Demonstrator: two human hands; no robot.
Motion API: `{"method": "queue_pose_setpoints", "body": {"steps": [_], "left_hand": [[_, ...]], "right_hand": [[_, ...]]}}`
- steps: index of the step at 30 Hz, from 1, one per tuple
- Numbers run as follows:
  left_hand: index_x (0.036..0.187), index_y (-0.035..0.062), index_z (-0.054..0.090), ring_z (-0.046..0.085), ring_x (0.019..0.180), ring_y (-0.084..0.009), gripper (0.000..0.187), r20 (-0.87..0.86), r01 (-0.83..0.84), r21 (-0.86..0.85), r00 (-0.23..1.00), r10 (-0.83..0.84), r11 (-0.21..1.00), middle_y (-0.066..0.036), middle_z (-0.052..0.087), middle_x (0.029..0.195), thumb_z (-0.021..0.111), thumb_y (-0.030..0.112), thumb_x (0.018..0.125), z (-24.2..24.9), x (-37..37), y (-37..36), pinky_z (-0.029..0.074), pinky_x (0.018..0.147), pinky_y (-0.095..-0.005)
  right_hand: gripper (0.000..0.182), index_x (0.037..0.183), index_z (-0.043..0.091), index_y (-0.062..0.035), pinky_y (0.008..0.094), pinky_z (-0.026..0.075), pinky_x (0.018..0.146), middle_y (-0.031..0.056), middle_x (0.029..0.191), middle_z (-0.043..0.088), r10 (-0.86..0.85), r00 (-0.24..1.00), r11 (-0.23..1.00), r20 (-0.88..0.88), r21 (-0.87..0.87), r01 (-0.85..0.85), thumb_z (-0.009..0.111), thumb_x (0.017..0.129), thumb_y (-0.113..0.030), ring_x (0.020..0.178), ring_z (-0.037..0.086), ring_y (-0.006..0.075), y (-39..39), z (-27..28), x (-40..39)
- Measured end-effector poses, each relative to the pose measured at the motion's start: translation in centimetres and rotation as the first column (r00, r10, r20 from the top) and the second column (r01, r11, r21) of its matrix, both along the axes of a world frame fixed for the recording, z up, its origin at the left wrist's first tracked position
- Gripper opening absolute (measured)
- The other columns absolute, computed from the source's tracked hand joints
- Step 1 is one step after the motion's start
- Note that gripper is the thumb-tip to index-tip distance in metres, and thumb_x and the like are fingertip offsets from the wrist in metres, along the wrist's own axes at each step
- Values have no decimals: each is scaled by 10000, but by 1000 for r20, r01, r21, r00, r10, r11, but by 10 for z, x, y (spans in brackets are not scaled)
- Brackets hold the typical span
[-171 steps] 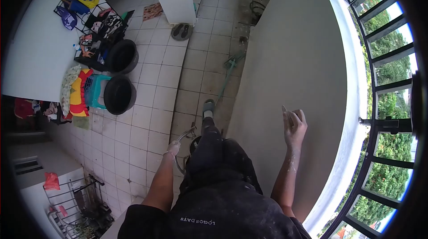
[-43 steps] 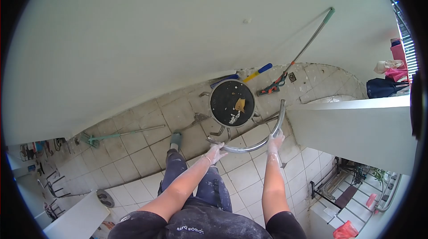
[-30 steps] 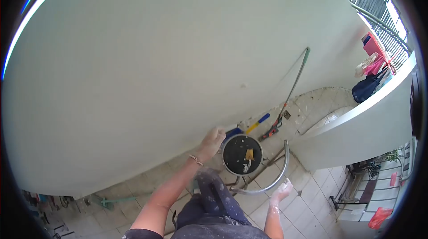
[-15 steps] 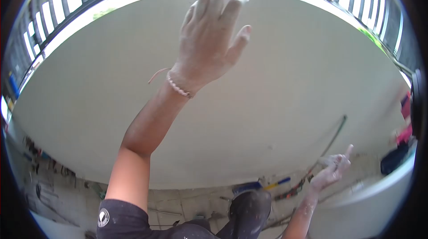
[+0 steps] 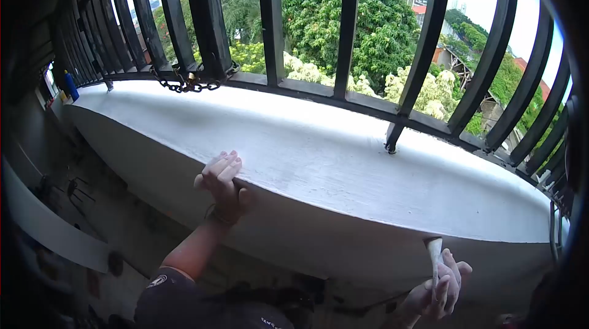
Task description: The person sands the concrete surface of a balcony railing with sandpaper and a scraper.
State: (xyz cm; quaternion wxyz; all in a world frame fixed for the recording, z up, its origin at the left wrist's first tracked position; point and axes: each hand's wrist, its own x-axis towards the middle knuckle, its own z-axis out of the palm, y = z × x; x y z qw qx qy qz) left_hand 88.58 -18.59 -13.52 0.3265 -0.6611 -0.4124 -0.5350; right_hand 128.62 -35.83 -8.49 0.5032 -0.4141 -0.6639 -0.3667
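Observation:
My left hand (image 5: 223,185) rests over the front edge of the pale ledge (image 5: 319,154), its fingers lying on the edge and the thumb lower against the wall face. It holds nothing. Low on the right, my right hand (image 5: 446,289) has its fingers wrapped round a whitish flat-ended tool (image 5: 434,251). The tool's flared end points up and meets the wall just under the ledge's edge. Its exact kind cannot be made out. White dust coats the fingers of both hands.
Dark metal railing bars (image 5: 346,28) rise along the ledge's back, with a rusty chain (image 5: 195,83) hanging at their foot. A blue bottle (image 5: 72,85) stands at the ledge's far left end. The shadowed floor lies below, and trees (image 5: 350,22) show beyond the bars.
The view has tilted up from the wall and floor to the ledge and railing. My left hand now rests on the ledge's edge; my right hand has come up to the wall's top.

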Motion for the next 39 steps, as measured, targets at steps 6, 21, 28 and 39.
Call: {"method": "queue_pose_setpoints", "body": {"steps": [6, 21, 28, 39], "left_hand": [[1160, 180, 593, 560, 1223, -185, 408, -83, -168, -90, 983, 161, 982, -7, 644, 1258, 364, 502, 1060, -3, -13, -11, 231, 1072, -432], [1204, 156, 607, 531, 1302, -240, 346, -218, -135, -105, 970, 110, 985, -43, 621, 1326, 484, 443, 1054, -2, -23, -18, 292, 1169, -480], [1158, 154, 611, 549, 1249, -238, 401, -27, 3, -213, 1000, -9, 977, -41, 641, 1266, 388, 468, 1048, -7, -11, -17, 318, 1099, -476], [1195, 100, 621, 543, 1240, -294, 449, 121, 17, -467, 992, 44, 884, -95, 615, 1251, 395, 436, 1001, 38, 14, -40, 304, 1063, -469]], "right_hand": [[190, 1159, 748, -242, 361, 421, 756, -14, 1020, 734, 198, 969, 952, 151, -263, -153, 711, 975, -211, 1004, 744, 238, 54, 115, -54], [389, 1173, 752, -177, 318, 484, 728, -28, 1228, 740, 380, 907, 583, 179, -808, -85, 801, 786, -178, 829, 632, 166, 121, 126, -104], [189, 980, 708, -126, 374, 564, 735, 14, 1188, 753, 440, 897, 506, -45, -812, -289, 805, 825, -174, 862, 717, 229, 120, 103, -54], [274, 1263, 630, -83, 445, 575, 883, 139, 1217, 705, 675, 682, 204, -281, -818, -538, 617, 1004, -172, 1050, 702, 359, 259, 93, -166]]}}
